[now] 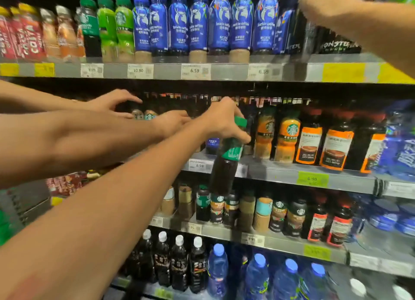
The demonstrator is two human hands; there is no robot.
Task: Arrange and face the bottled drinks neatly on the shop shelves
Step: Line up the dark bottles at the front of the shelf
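Far left, a farther hand (112, 101) and a nearer hand (173, 122) reach into the middle shelf's back row, and neither is mine. My left hand (224, 122) is wrapped round the neck of the green-capped bottle (226, 165). The bottle hangs tilted in front of the middle shelf edge (280, 172), cap up-right, base low-left. Its slot looks to lie behind it, so I'd say base in first, then stand it upright. My right hand (325, 5) is high at the black cans (336, 44). I can't tell whether it grips anything.

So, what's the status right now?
Left hand grips green-capped bottle, tilted, before middle shelf. Right hand at top shelf, grip unclear. Two more hands crowd middle shelf.
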